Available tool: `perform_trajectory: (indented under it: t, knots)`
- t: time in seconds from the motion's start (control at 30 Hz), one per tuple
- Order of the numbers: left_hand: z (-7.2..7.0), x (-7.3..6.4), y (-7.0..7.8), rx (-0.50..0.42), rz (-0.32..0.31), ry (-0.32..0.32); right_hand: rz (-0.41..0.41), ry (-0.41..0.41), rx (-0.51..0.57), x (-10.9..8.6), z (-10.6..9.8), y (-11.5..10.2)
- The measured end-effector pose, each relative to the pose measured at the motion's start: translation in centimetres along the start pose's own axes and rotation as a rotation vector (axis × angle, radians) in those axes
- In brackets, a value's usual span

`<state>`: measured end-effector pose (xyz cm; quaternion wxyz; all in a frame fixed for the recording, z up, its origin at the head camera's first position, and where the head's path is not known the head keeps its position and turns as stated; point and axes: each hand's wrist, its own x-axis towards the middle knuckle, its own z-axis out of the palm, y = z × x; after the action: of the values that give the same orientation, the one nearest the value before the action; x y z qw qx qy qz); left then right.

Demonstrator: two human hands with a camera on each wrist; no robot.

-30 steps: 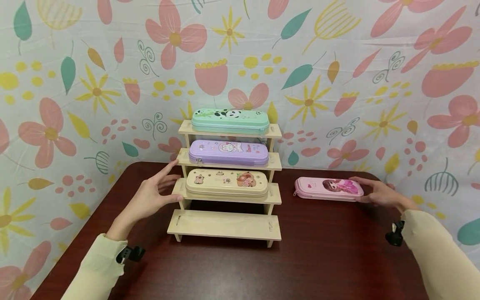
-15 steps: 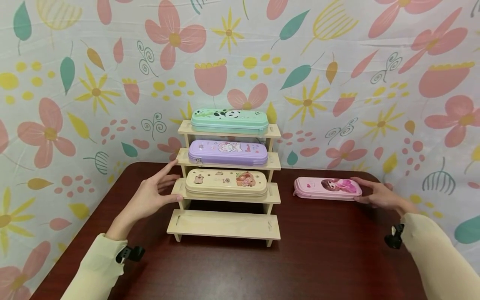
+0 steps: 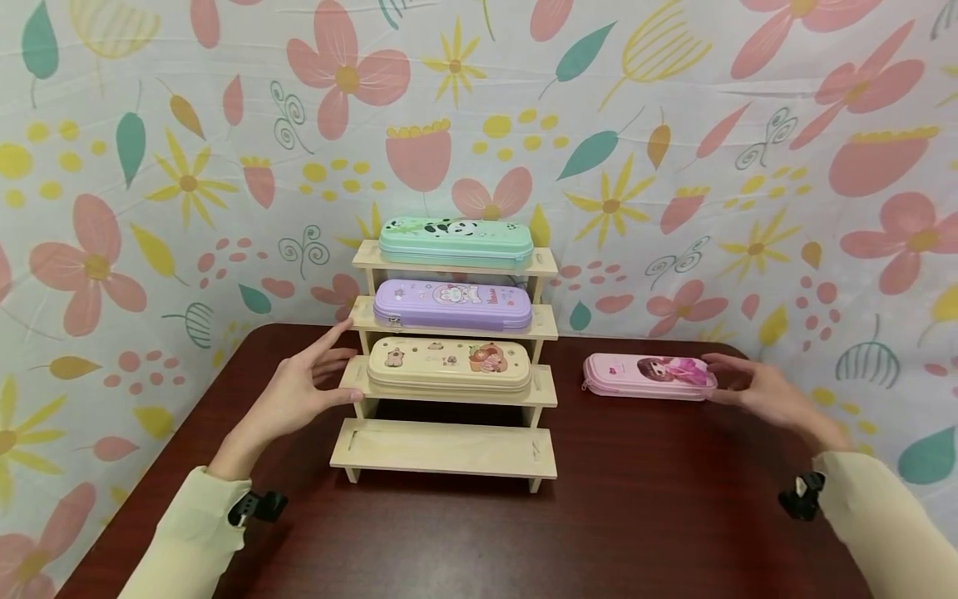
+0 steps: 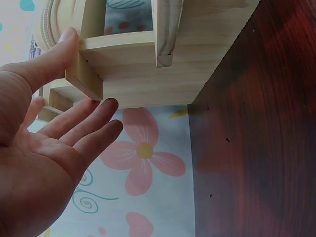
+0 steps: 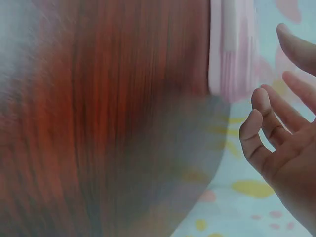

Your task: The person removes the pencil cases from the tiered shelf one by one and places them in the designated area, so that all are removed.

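Note:
A pink pencil case [image 3: 649, 376] with a doll picture lies on the table to the right of a wooden tiered rack [image 3: 441, 449]. My right hand [image 3: 771, 395] is at the case's right end; the right wrist view shows thumb and fingers spread, with a gap to the case [image 5: 237, 54]. At the rack's left side, my left hand [image 3: 295, 395] touches the edge of a step with thumb and fingertips, fingers relaxed. A mint panda pencil case [image 3: 456, 241], a purple pencil case [image 3: 453, 304] and a cream pencil case [image 3: 449, 366] sit on the upper three steps.
The rack's lowest step bears no case. Dark red-brown table [image 3: 614, 516] surrounds the rack. Behind it hangs a flower-patterned cloth [image 3: 636, 100], close to the table's back edge.
My right hand has loosened from the pink pencil case's end, its wrist shifting slightly right and down. The left hand stays at the rack. The whole view has drifted slightly.

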<state>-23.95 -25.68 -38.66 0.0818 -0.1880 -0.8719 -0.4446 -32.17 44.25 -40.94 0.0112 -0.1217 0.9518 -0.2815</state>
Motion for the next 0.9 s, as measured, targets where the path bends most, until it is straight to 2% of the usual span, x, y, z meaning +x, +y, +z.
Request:
perform_trajectory:
  t: [0.37, 0.57, 0.63, 0.9]
  knots:
    - [-0.2, 0.1, 0.0, 0.001, -0.001, -0.001, -0.255, 0.170, 0.063, -2.2, 3.1, -8.2]
    - [-0.1, 0.0, -0.1, 0.004, -0.001, -0.003, -0.390, 0.197, 0.081, -2.5, 4.6, -13.1]
    - [-0.1, 0.0, 0.0, 0.003, 0.000, -0.001, -0.413, 0.191, 0.085, -2.6, 4.9, -14.5]
    - [0.0, 0.1, 0.0, -0.018, -0.008, 0.006, -0.396, 0.166, 0.105, -2.5, 6.9, -19.5]
